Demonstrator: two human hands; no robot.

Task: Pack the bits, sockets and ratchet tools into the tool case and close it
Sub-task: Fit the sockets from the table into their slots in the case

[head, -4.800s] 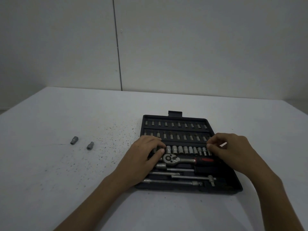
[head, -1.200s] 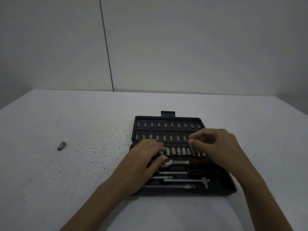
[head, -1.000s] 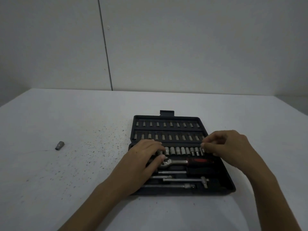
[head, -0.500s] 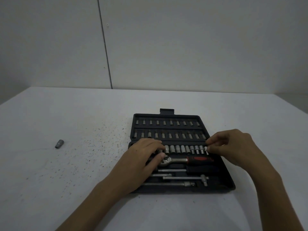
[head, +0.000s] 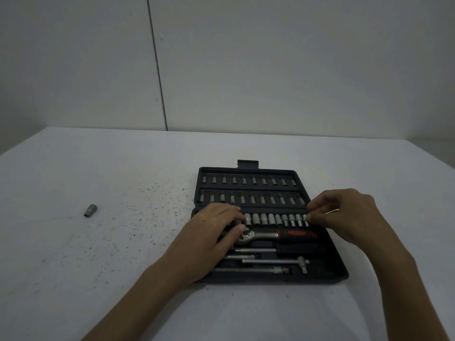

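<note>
The case (head: 339,274) is a dark, rigid plastic shell with rounded corners, lying open and flat on the pale, matte surface (head: 98,279). A small latch tab projects from its far edge. Two far rows hold short metal bits (head: 254,180) upright in moulded slots. Below them, a row of bright cylindrical sockets (head: 270,219) stands side by side. The ratchet (head: 278,235) lies crosswise beneath the sockets; its head is polished metal, its grip black with a red insert. Three slim steel bars (head: 273,261) lie in the near recesses.

The left hand (head: 211,237) rests palm down on the left part of the case, fingers bent over the left end of the socket row and the ratchet head. The right hand (head: 344,217) pinches a small item at the right end of the socket row between thumb and curled fingers; the item itself cannot be made out.

One loose socket (head: 90,210) lies on its side on the surface, well apart to the left of the case. Fine dark specks mark the surface between them. Open surface surrounds the case on all sides; its near edge sits close to the person.
</note>
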